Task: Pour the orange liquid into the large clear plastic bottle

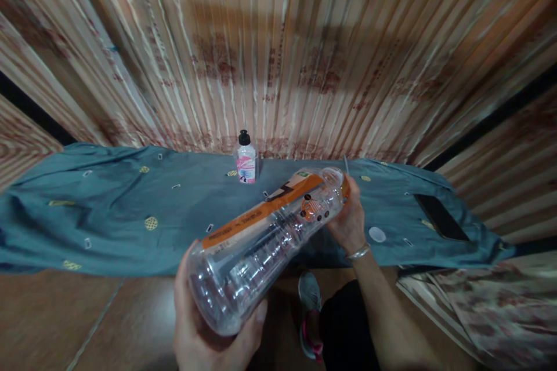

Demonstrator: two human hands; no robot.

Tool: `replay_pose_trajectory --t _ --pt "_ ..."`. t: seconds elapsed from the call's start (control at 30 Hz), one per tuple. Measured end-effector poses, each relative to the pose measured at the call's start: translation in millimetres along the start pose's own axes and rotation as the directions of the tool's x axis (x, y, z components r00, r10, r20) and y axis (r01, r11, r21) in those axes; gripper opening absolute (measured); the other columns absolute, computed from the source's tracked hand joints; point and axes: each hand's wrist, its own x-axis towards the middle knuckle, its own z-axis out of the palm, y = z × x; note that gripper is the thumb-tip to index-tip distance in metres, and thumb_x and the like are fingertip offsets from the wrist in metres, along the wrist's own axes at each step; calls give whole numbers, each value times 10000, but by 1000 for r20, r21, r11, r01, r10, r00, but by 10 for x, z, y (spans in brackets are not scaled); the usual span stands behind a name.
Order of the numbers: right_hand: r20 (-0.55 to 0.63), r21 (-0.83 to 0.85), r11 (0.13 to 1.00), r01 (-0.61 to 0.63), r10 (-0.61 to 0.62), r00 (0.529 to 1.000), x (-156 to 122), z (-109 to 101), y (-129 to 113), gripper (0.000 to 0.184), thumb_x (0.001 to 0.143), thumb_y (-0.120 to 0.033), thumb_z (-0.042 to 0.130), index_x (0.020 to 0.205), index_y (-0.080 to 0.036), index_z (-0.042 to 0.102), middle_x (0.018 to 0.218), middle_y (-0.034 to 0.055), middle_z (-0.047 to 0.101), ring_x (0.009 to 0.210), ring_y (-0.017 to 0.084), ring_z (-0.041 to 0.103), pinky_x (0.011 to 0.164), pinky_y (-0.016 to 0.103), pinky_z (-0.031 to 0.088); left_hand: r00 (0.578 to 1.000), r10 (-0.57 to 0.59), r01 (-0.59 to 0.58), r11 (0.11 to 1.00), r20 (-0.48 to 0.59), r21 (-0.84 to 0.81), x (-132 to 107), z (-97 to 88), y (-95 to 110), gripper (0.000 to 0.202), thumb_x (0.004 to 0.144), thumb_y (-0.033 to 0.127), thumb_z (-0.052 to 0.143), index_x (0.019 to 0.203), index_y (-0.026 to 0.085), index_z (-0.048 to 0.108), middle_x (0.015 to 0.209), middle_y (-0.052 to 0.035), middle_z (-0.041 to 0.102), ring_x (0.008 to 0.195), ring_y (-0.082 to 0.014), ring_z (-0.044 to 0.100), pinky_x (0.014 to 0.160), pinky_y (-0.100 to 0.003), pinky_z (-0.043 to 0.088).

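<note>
A large clear plastic bottle (270, 243) with an orange label lies slanted in the air between both hands, over the front of the cloth-covered table. My left hand (213, 330) is wrapped round its wide base at the lower left. At the upper right end, my right hand (352, 217) grips the narrower part, with a bracelet on that wrist. Part of the right fingers is hidden behind the bottle. No liquid shows inside it. A small clear bottle (246, 162) with a black cap and pink label stands upright on the table behind.
A teal patterned cloth (117, 203) covers the table. To the right lie a white round disc (377, 235) and a black phone (440, 217). A thin grey stick (346, 163) shows behind my right hand. Striped curtains (270, 58) hang behind and at both sides.
</note>
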Motion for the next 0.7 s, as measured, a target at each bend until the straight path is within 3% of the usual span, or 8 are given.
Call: replay_pose_trajectory --t 0.33,0.53,0.7 --pt "-1 -4 1000 0 0 1000 -25 27 11 846 836 -427 777 1562 -166 430 1420 208 701 1278 379 723 1060 573 629 1000 8 -8 1000 3 -29 -6 20 -30 848 748 505 915 1474 174 628 1285 -132 773 1092 -270 800 910 -296 653" --pt "4 36 999 -23 23 1000 15 15 -40 753 851 -397 778 1513 -190 486 1371 177 729 1220 342 748 1043 517 643 999 -26 27 998 22 -52 -7 17 -98 905 740 572 911 1501 190 603 1403 -132 722 1237 -285 752 986 -280 616" --pt "-25 -4 1000 -26 25 999 -38 73 67 892 818 -426 813 1574 -159 424 1451 226 675 1303 386 706 1091 595 610 998 -52 53 997 24 -50 12 9 -118 919 715 589 921 1491 206 611 1384 -136 730 1232 -308 750 997 -335 626"
